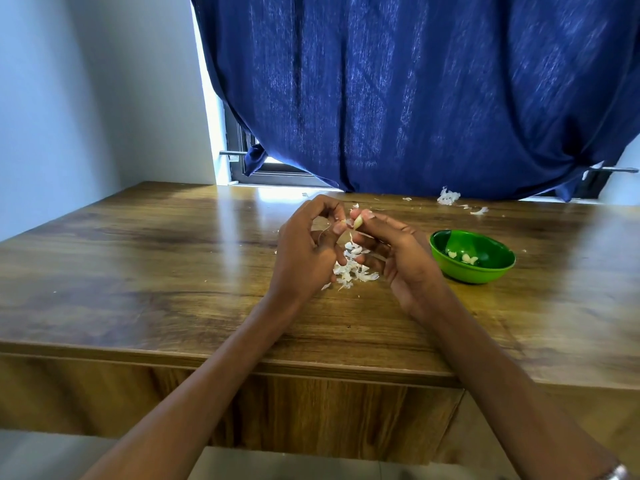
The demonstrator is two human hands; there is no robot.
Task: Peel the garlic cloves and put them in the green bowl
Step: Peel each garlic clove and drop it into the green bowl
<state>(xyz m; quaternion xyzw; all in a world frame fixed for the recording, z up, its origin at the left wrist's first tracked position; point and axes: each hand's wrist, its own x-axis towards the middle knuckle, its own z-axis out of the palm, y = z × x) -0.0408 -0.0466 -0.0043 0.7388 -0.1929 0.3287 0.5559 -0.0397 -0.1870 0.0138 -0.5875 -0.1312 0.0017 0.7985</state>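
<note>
A wooden table [138,258] carries a green bowl [472,256]. Garlic peels [351,268] lie heaped just left of the bowl. More scraps [448,196] lie beyond it.

Window daylight glares on table [138,258]; edges warped

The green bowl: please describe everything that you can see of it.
The green bowl is small, round and shallow, bright green with a glossy surface that looks like plastic. It stands upright on the wooden table, to the right of the right hand, and nothing touches it from outside. Inside lie a few pale peeled garlic cloves on its bottom, towards the near side. The rim appears whole, and the inside wall catches the light.
</note>
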